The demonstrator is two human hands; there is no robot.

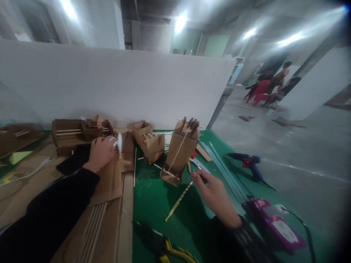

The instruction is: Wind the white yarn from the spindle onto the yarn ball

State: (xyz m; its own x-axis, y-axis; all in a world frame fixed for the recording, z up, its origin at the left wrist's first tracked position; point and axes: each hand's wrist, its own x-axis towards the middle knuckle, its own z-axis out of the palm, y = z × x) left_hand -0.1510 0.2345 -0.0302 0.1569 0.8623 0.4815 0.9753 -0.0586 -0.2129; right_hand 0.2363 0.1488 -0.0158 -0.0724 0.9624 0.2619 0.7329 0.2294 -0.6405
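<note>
Fingers of the right hand (215,192) pinch one end of a twisted yellow rod (178,202) over the green surface (149,201), short of its far edge, while the left hand (101,152) holds a white wad (120,141), and I'd judge a careless swing of that rod could knock the cardboard model (183,159) beside it askew.

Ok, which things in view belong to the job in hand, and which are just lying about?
Seemingly in the job:
- twisted rod, in the right hand
- white scrap, at the left hand's fingers

Lying about, untouched:
- pliers
- glue gun
</note>
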